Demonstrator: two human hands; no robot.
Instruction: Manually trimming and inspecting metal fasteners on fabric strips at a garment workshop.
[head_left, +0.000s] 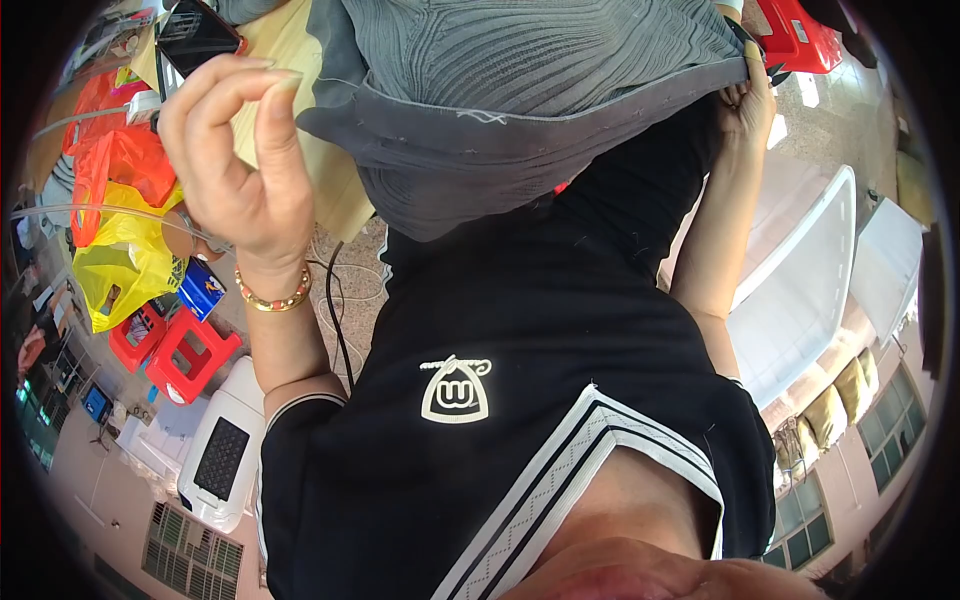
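My left hand [235,150] is raised in front of me, wrist wrapped by a beaded bracelet [275,298], and its fingers [275,120] are curled with the thumb and forefinger bent toward each other; whether anything thin is pinched between them I cannot tell. My right hand [752,100] is up at the far corner of the grey garment [520,90], and its fingers are closed on the hem there, holding the cloth. The garment is ribbed grey fabric with a folded, stitched hem; it hangs spread across the upper middle of the view, over the pale wooden tabletop [290,60] and above my black shirt [520,400], which has a white emblem and striped white trim at the collar. A dark phone [197,35] lies on the tabletop just beside my left hand. Further to my left are orange and yellow plastic bags [125,230], and below them red plastic stools [185,355]. On my right stands a white plastic bin [800,290].
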